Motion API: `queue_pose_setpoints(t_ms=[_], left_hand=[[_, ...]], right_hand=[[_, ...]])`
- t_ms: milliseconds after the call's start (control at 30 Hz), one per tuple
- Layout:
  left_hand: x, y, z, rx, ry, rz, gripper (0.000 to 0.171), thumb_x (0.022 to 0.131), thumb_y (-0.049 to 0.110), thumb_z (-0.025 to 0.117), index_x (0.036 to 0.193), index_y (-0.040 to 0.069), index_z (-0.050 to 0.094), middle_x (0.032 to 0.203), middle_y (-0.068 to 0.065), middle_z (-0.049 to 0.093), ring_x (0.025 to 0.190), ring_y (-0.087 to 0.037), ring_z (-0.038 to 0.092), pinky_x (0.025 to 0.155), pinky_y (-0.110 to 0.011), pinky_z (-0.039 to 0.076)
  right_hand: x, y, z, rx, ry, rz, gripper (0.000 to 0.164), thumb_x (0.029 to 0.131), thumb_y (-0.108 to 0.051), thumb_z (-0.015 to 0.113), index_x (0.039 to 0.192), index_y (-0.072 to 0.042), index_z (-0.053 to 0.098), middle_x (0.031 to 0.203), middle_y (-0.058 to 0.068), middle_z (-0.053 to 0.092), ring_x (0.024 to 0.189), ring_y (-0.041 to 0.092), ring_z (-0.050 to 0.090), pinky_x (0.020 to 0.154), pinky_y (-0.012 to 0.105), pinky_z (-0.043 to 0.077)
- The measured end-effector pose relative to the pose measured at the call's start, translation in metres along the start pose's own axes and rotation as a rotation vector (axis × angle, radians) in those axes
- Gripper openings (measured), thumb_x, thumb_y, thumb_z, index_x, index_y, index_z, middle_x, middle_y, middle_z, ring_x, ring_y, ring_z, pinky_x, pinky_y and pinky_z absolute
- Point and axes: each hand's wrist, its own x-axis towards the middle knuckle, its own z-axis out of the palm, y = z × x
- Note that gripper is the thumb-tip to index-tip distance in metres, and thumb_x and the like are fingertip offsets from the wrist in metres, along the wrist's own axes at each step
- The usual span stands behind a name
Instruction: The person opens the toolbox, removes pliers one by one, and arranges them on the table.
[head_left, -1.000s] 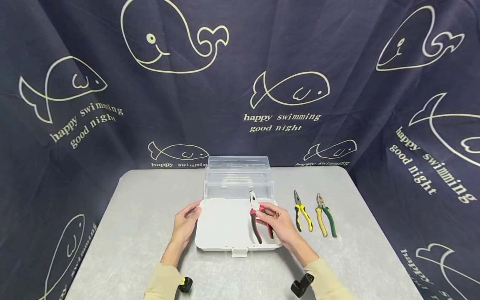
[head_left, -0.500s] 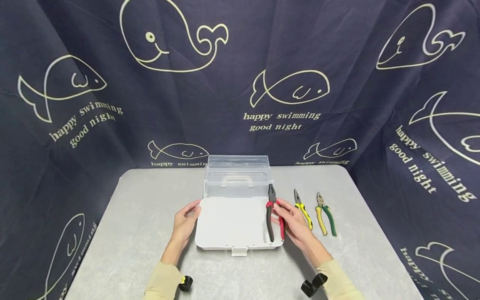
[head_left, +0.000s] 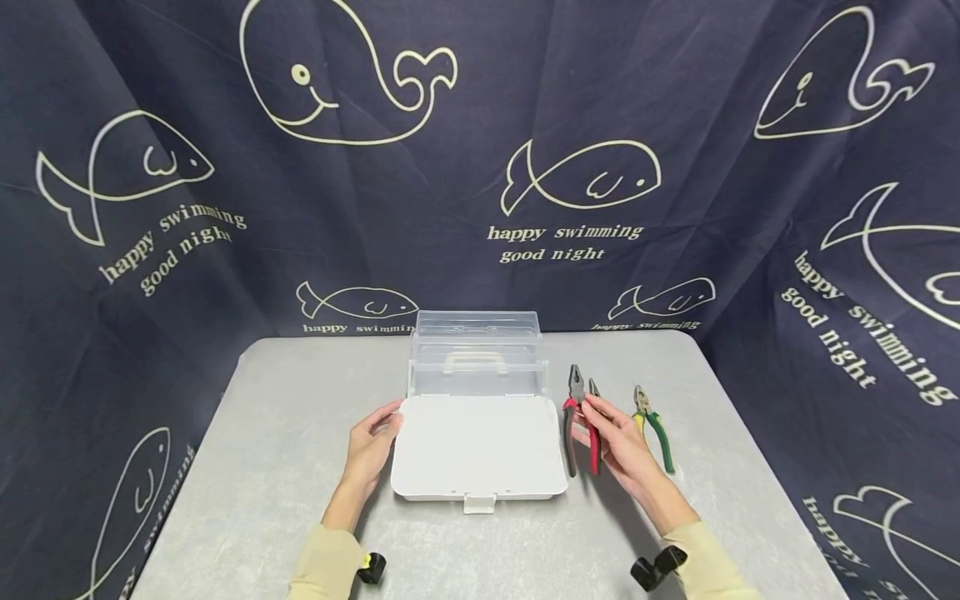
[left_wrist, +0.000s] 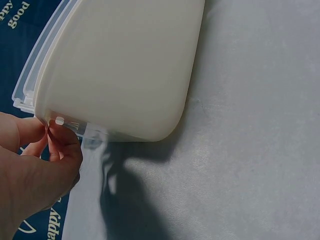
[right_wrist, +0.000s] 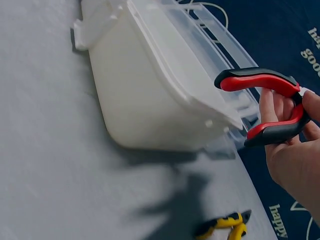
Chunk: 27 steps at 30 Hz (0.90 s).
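A white storage box [head_left: 480, 446] stands mid-table, its clear hinged lid [head_left: 476, 350] raised at the back. At the box's back left corner, my left hand [head_left: 369, 446] pinches the rim between thumb and fingers; the left wrist view shows this hand [left_wrist: 37, 165] close up. Held up just right of the box are red-and-black combination pliers [head_left: 595, 448], gripped near the pivot by my right hand [head_left: 626, 446]. Their handles [right_wrist: 260, 80] spread apart in the right wrist view. Yellow-and-black long-nose pliers [right_wrist: 235, 222] lie on the table below, mostly hidden in the head view.
Pliers with green and yellow handles [head_left: 658, 437] lie on the grey table [head_left: 300, 392] at the right, partly behind my right hand. A dark blue curtain [head_left: 480, 167] with fish drawings hangs behind and beside the table. The box's front latch [head_left: 480, 503] hangs down.
My right hand has carried the red-and-black pliers rightward from above the box to beyond its right side, over the long-nose pliers. My left hand stays at the box corner.
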Motion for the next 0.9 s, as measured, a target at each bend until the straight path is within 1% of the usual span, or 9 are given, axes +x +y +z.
queue_pose_setpoints(t_ms=[100,233,400,500,633,733,900], left_hand=[[0.0,0.0,0.0,-0.005,0.0,0.002,0.037,0.103,0.012,0.064,0.138,0.004,0.063,0.127,-0.014,0.062,0.122,-0.026,0.054,0.087,-0.016,0.047],[0.001,-0.001,0.001,-0.015,-0.002,0.006,0.036,0.102,0.011,0.064,0.138,0.004,0.064,0.127,-0.015,0.061,0.122,-0.026,0.054,0.087,-0.016,0.048],[0.002,-0.002,0.001,-0.012,0.009,0.008,0.036,0.102,0.011,0.064,0.138,0.004,0.064,0.128,-0.015,0.062,0.124,-0.026,0.054,0.088,-0.016,0.047],[0.002,-0.003,0.001,-0.013,0.014,0.008,0.036,0.102,0.01,0.064,0.137,0.004,0.064,0.128,-0.016,0.062,0.123,-0.026,0.054,0.088,-0.016,0.047],[0.003,-0.003,0.0,-0.01,0.017,0.009,0.036,0.102,0.01,0.065,0.137,0.003,0.065,0.127,-0.015,0.063,0.122,-0.025,0.054,0.087,-0.016,0.047],[0.003,-0.003,0.001,-0.013,0.015,0.007,0.035,0.102,0.01,0.065,0.136,0.004,0.065,0.126,-0.015,0.063,0.122,-0.025,0.054,0.087,-0.017,0.047],[0.002,-0.002,0.001,-0.013,0.011,0.004,0.036,0.102,0.01,0.065,0.137,0.004,0.065,0.127,-0.015,0.062,0.123,-0.026,0.055,0.089,-0.018,0.047]], right_hand=[[0.0,-0.004,-0.01,-0.003,0.016,0.003,0.019,0.105,-0.009,0.059,0.123,-0.015,0.064,0.109,0.0,0.074,0.098,0.011,0.071,0.092,0.035,0.058],[-0.001,-0.008,-0.023,-0.01,0.036,-0.002,0.018,0.105,-0.01,0.06,0.119,-0.019,0.068,0.109,0.0,0.075,0.098,0.012,0.071,0.091,0.034,0.058],[-0.001,-0.011,-0.039,0.012,0.057,-0.018,0.021,0.105,-0.008,0.059,0.113,-0.021,0.073,0.107,0.0,0.076,0.096,0.011,0.072,0.089,0.033,0.058],[-0.002,-0.013,-0.048,0.027,0.07,-0.014,0.023,0.105,-0.008,0.059,0.111,-0.024,0.075,0.107,0.0,0.076,0.096,0.011,0.072,0.089,0.032,0.058],[-0.003,-0.016,-0.06,0.053,0.077,-0.018,0.024,0.105,-0.007,0.058,0.111,-0.023,0.075,0.106,0.001,0.076,0.096,0.012,0.073,0.089,0.031,0.058],[-0.004,-0.017,-0.071,0.061,0.085,-0.039,0.024,0.105,-0.005,0.057,0.11,-0.02,0.075,0.104,0.002,0.077,0.094,0.012,0.073,0.088,0.031,0.058],[-0.006,-0.019,-0.09,0.073,0.124,-0.058,0.023,0.104,-0.004,0.058,0.107,-0.018,0.076,0.099,0.002,0.076,0.091,0.011,0.072,0.085,0.03,0.059]])
